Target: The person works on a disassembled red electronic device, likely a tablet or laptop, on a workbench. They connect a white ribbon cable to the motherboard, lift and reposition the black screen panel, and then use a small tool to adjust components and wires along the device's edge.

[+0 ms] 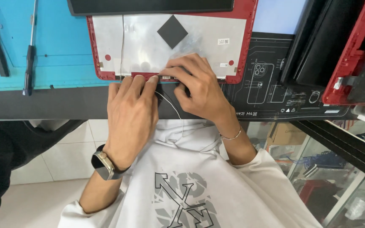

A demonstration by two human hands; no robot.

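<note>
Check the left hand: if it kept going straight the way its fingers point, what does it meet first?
The left hand points up-frame, fingertips already at the near red edge of the laptop lid shell. Going on, it would probably slide onto the shell's silvery inner panel; the black diamond pad lies farther up, slightly right.

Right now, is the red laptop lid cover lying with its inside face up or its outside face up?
Inside face up: the red laptop lid cover shows its silver foil lining, a black square pad and a thin cable; both hands press at its near edge.
</note>
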